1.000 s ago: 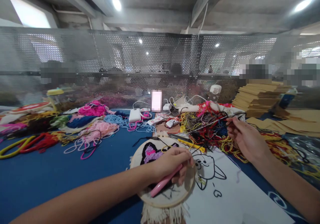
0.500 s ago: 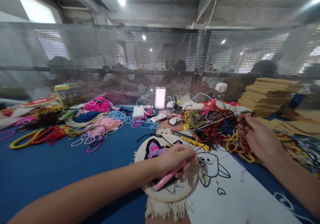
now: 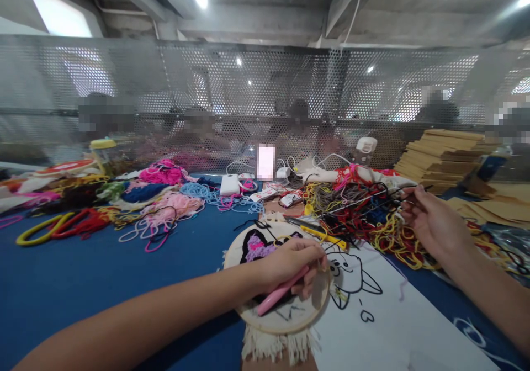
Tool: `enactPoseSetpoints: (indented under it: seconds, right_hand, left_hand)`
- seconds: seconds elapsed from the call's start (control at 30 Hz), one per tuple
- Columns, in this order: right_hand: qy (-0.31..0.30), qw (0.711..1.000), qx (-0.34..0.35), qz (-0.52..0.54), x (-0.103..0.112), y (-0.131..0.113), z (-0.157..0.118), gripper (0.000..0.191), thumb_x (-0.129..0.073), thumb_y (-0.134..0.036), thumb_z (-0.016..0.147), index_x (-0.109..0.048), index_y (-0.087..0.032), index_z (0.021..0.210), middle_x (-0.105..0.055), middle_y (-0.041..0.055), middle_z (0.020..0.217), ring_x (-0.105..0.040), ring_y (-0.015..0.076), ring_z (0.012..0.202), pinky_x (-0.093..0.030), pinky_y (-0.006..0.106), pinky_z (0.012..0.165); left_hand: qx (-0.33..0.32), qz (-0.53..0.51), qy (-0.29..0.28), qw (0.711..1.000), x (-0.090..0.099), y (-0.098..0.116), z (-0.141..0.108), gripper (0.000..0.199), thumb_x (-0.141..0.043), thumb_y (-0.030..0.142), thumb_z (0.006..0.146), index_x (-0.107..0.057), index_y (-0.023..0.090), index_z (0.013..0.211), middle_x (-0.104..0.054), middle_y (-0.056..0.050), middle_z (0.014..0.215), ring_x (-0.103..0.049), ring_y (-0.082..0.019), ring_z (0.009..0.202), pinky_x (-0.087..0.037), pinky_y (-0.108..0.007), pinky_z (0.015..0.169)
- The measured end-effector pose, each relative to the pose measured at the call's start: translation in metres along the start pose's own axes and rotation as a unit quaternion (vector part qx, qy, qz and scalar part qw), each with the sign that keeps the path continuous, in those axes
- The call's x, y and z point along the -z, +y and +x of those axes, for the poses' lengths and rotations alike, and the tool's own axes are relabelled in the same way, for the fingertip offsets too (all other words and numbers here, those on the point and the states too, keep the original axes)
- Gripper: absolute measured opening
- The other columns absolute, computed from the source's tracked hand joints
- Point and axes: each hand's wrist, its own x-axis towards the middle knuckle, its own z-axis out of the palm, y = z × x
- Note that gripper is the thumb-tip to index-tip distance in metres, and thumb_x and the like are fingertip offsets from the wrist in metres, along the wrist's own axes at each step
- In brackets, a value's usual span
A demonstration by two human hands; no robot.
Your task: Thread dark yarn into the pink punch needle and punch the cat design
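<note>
My left hand (image 3: 295, 267) lies over a round embroidery hoop (image 3: 282, 327) and is closed around a pink-handled punch needle (image 3: 276, 297). The tool's tip is hidden by my fingers. On the hoop's cream fabric is a partly worked design (image 3: 257, 247) in black, purple and pink yarn; the hand and wrist cover its middle. Out to the right, my right hand (image 3: 434, 224) is raised and pinches a strand of black yarn (image 3: 408, 190) between thumb and fingers. It is just in front of the tangled yarn pile.
Beside the hoop lies a white sheet (image 3: 385, 327) with a black animal drawing. A yellow utility knife (image 3: 321, 233) rests behind it. Mixed yarn (image 3: 351, 200) heaps at the right, pink yarn (image 3: 176, 208) at the left. Stacked brown envelopes (image 3: 439, 153) stand before a perforated screen (image 3: 265, 84).
My right hand has moved a little to the right, drawing the black yarn with it. The loose black strand at the hoop's top has shifted. My left hand stays in place.
</note>
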Motion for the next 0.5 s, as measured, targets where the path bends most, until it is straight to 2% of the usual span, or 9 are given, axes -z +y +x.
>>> enactPoseSetpoints:
  seconds: [0.13,0.3,0.5]
  right_hand:
    - [0.009,1.000,0.003,0.002,0.0015,-0.0006,0.0027,0.014,-0.068,-0.029,0.071,-0.065,-0.016,0.068,-0.054,-0.0022,0.065,-0.047,0.0059,0.053,-0.038,0.015,0.043]
    - [0.012,1.000,-0.003,0.007,0.0058,0.0014,0.0076,0.012,-0.063,-0.025,0.075,-0.065,-0.016,0.068,-0.056,-0.0021,0.065,-0.048,0.0058,0.052,-0.039,0.014,0.043]
    - [0.001,1.000,-0.004,0.016,0.0062,-0.0009,0.0076,0.014,-0.058,-0.022,0.080,-0.064,-0.016,0.069,-0.060,-0.0012,0.067,-0.050,0.0059,0.052,-0.040,0.015,0.045]
  left_hand:
    - [-0.005,-0.010,0.011,1.000,-0.0009,0.0000,-0.0003,0.022,-0.047,0.038,0.082,-0.049,0.017,0.073,-0.044,0.006,0.039,-0.045,-0.009,0.031,-0.022,-0.016,0.029]
    - [-0.011,-0.024,0.051,0.998,0.0007,-0.0031,0.0021,0.021,-0.047,0.036,0.080,-0.050,0.017,0.072,-0.043,0.007,0.040,-0.045,-0.008,0.030,-0.022,-0.015,0.028]
    - [-0.071,-0.073,0.080,0.992,0.0070,-0.0081,0.0049,0.019,-0.046,0.035,0.079,-0.047,0.018,0.070,-0.040,0.009,0.040,-0.037,-0.005,0.028,-0.029,-0.015,0.030]
